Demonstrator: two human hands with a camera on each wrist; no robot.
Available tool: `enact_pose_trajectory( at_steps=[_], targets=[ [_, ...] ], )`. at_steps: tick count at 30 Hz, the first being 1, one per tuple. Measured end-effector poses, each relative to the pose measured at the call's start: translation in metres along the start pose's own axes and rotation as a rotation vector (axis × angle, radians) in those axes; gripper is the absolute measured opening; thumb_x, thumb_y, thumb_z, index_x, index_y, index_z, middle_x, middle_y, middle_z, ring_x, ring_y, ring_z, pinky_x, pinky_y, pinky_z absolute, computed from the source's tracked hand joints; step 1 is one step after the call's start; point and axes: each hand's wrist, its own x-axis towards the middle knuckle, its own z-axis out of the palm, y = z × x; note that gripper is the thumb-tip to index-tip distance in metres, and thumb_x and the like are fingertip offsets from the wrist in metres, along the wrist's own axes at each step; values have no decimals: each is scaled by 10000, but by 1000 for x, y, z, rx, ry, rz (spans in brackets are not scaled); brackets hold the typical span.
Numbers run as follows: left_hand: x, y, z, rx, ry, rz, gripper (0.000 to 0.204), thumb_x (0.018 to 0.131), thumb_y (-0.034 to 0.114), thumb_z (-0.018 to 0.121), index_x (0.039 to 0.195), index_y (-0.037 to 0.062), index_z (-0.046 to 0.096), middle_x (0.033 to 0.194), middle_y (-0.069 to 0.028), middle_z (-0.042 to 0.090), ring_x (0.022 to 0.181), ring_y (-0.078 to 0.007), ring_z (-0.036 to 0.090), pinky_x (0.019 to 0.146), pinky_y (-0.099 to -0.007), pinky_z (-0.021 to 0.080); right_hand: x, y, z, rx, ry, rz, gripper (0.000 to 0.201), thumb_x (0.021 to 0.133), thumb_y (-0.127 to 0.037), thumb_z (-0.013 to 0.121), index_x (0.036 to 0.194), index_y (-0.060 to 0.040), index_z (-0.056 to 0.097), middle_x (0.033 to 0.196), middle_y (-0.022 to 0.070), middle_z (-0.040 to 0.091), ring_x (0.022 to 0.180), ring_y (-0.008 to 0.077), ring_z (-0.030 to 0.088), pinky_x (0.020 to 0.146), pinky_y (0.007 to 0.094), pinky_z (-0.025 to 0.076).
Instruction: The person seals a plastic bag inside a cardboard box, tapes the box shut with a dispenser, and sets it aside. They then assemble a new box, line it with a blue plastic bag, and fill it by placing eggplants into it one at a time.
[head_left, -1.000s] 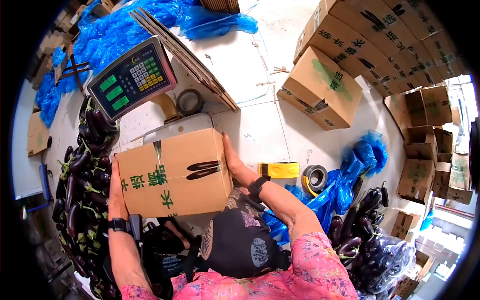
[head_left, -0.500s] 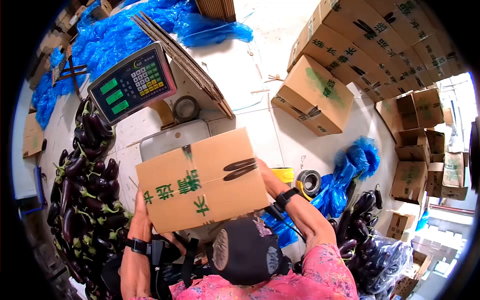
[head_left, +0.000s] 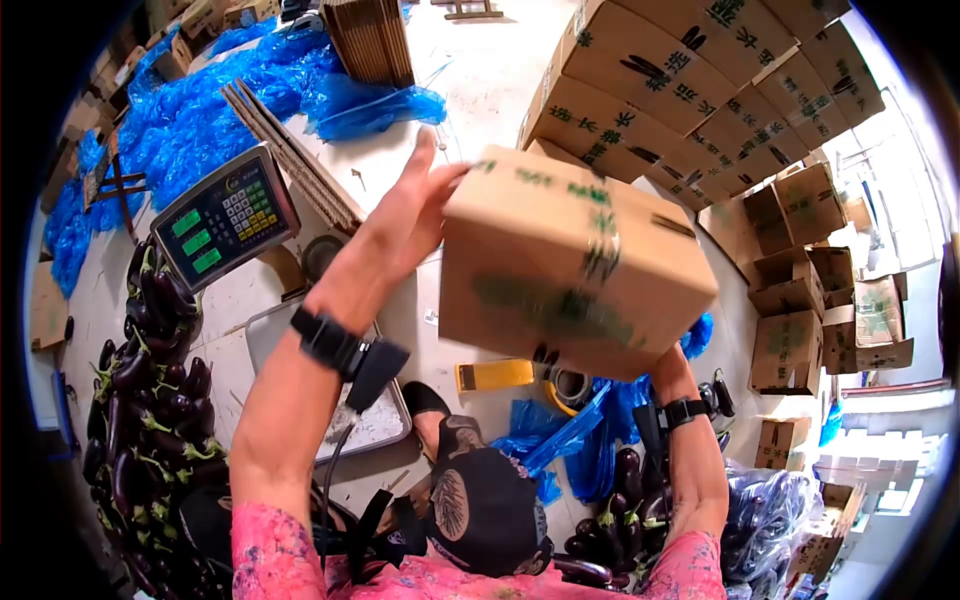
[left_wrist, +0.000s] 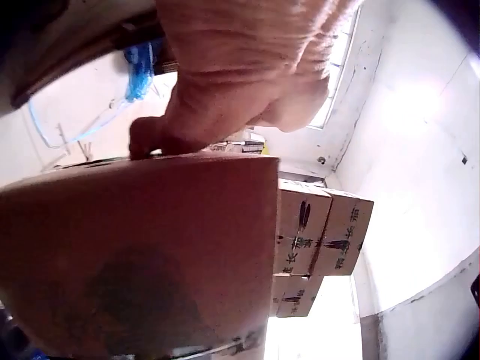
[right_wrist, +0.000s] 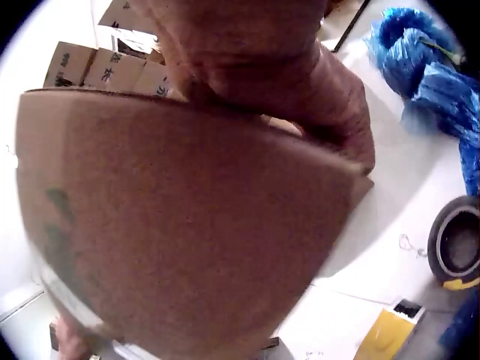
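Note:
A taped cardboard box (head_left: 560, 255) with green printing hangs tilted above the floor between my two hands. My left hand (head_left: 405, 215) grips its upper left edge in the head view, thumb pointing up and away. At the lower right corner, my right hand (head_left: 674, 368) holds the other end, mostly hidden behind the box. The left wrist view shows fingertips (left_wrist: 146, 136) bent at the box's edge. In the right wrist view, the right hand (right_wrist: 330, 97) lies along the box's top edge.
Left stands a scale with a lit display (head_left: 222, 215), beside heaped eggplants (head_left: 140, 430). Stacked printed boxes (head_left: 640, 90) rise at the upper right. Below the held box lie a yellow tape dispenser (head_left: 497, 375), a tape roll (head_left: 570, 388) and blue plastic (head_left: 545, 435).
The box has moved from over the scale platform up and to the right, and has turned. My left hand has swung forward to its far left edge; the right is now at the near corner.

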Motion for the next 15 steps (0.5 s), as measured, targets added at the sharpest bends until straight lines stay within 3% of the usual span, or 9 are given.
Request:
enact_pose_trajectory(
  at_steps=[2,4,5,7,8,9,12,13,15],
  targets=[
    [52,-5,-2,148,40,91,912,996,692,303,1493,-72,340,1514,-203,424,1430,-244,344,1189,-348,220,1,-14,11,-111,92,26,626,1000,-557,450,1329,-35,557,1176,150,679,1027,315,676,818,432,582],
    [86,-23,-9,550,-130,109,894,978,641,441,1500,-75,319,1501,-211,431,1408,-260,376,1178,-353,252,0,-27,32,-175,184,16,839,927,-737,403,1374,-35,507,1285,159,611,1136,347,617,908,472,530],
    [98,-38,-8,686,-85,96,868,967,595,501,1503,-62,321,1494,-213,436,1396,-267,395,1170,-362,274,1,-32,42,-163,218,-11,966,880,-835,368,1421,-41,460,1373,177,554,1205,380,574,969,493,495],
    [137,-84,-17,989,-107,127,892,921,531,633,1517,-40,294,1484,-224,442,1369,-287,436,1146,-384,330,-1,-52,50,-183,317,18,898,875,-840,370,1338,-84,516,1216,137,619,1028,345,629,823,411,519],
    [130,-96,-1,775,1,281,858,880,577,648,1467,-1,405,1402,-292,513,1321,-362,500,1106,-392,376,-2,-61,46,-195,373,38,867,873,-842,371,1296,-106,545,1138,117,652,939,328,657,751,369,531],
    [134,-107,0,744,101,289,893,869,593,654,1478,-4,390,1411,-292,505,1324,-361,499,1111,-393,371,11,-67,18,-289,300,59,1100,802,-882,456,1507,-47,331,1411,186,437,1158,393,552,1055,492,404],
    [145,-115,-1,755,160,293,923,861,614,665,1481,-6,377,1379,-268,539,1293,-341,527,1093,-389,392,29,-60,24,-592,357,-125,1054,835,-823,512,1516,-43,315,1394,141,427,1121,364,554,1025,485,421],
    [145,-110,-3,773,151,292,920,863,616,667,1477,-6,378,1359,-257,560,1276,-331,542,1082,-386,405,29,-56,34,-542,382,-214,897,881,-764,522,1475,-106,391,1319,108,557,942,238,561,826,388,490],
    [152,-101,1,686,229,353,877,877,595,671,1454,-8,399,1291,-235,605,1207,-316,587,1034,-380,448,36,-49,48,-531,388,-214,869,886,-746,539,1480,-129,389,1349,106,543,996,242,561,840,382,487]
  ],
)
